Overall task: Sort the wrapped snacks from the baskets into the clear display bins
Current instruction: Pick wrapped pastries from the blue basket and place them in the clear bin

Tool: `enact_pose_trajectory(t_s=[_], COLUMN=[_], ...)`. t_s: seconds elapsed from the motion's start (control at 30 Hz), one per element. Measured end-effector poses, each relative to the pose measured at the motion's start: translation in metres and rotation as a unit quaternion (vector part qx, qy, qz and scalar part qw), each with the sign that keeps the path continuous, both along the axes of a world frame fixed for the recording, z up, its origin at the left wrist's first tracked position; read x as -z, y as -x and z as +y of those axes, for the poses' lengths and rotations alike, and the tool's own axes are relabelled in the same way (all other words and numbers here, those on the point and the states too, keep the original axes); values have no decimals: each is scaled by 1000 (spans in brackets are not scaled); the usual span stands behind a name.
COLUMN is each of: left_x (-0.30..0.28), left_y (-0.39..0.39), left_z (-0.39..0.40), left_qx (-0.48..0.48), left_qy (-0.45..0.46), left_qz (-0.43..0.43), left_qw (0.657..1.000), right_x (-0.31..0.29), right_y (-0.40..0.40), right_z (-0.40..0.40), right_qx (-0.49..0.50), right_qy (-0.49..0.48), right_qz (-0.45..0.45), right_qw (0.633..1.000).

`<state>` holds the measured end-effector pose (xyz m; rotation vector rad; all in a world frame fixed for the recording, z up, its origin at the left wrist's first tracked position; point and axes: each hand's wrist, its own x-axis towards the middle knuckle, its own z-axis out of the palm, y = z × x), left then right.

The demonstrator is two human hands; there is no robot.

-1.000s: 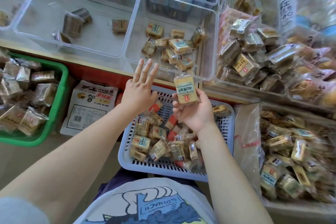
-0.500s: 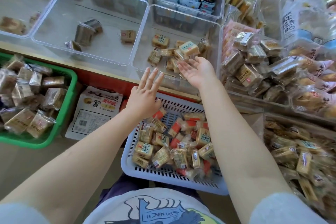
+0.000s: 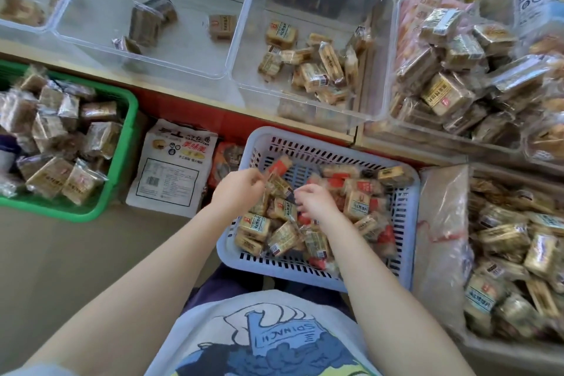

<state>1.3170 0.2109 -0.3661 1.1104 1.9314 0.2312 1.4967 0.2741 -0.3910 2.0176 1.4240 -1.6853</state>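
Fingertips of right hand (image 3: 316, 201) buried among blurred snacks (image 3: 305, 223); grip unclear.

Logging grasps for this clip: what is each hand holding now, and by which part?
The left hand pinches a wrapped snack by its upper-left edge. The right hand is curled among the snacks; its hold cannot be told.

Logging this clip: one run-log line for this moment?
stage: picking | both hands in basket | left hand pinches snack | right hand among snacks, grip unclear
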Motion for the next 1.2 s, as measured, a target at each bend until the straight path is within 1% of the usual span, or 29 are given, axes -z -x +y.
enact_pose_trajectory(t_s=[0.1, 0.2, 0.23, 0.3, 0.4, 0.43, 0.5, 0.57, 0.63, 0.7, 0.77, 0.8, 0.83, 0.9, 0.93, 1.0, 1.1, 1.17, 1.2], left_x=[11, 13, 13, 14, 14, 14, 11, 0, -20, -40, -60, -69, -77, -94, -101, -115, -124, -119, -114], left_y=[5, 7, 7, 8, 6, 6, 3, -2, -10, -17, -18, -15, -10, 3, 9, 17, 20, 23, 26], left_z=[-18, -26, -28, -31, -33, -33, -28, -19, -5, 9, 23, 31, 37, 49, 55, 65, 77, 80, 80], left_qx=[-17, -32, -40, -60, -89, -100, -124, -155, -175, -185, -198, -205, -210, -205, -195, -168, -194, -238, -259], left_qy=[30, 43, 49, 62, 68, 71, 72, 58, 33, -12, -77, -102, -118, -134, -141, -164, -192, -196, -193], left_qz=[-36, -55, -63, -82, -110, -120, -144, -193, -280, -356, -379, -376, -376, -404, -416, -413, -378, -355, -341], left_qw=[999, 997, 996, 993, 988, 985, 979, 967, 943, 916, 901, 898, 895, 882, 877, 880, 885, 883, 883], right_x=[29, 52, 57, 59, 52, 46, 27, -4, -38, -72, -99, -112, -123, -144, -151, -158, -157, -157, -156], right_y=[3, 11, 14, 19, 17, 14, 8, 5, 5, 8, 11, 12, 12, 12, 10, 6, 8, 18, 25], right_z=[-20, -28, -29, -28, -25, -23, -19, -16, -9, -2, 8, 14, 21, 34, 41, 53, 74, 94, 107], right_qx=[-147, -279, -301, -315, -318, -301, -231, -166, -148, -146, -137, -122, -100, -55, -40, -20, 29, 85, 111], right_qy=[2, 2, -3, -11, -39, -44, -74, -145, -222, -274, -308, -309, -287, -200, -158, -112, -107, -140, -165], right_qz=[-54, -127, -145, -163, -156, -138, -80, -41, -27, -11, 13, 37, 71, 161, 200, 248, 256, 233, 208], right_qw=[988, 952, 943, 935, 934, 943, 967, 975, 963, 950, 941, 943, 950, 965, 966, 962, 960, 958, 958])
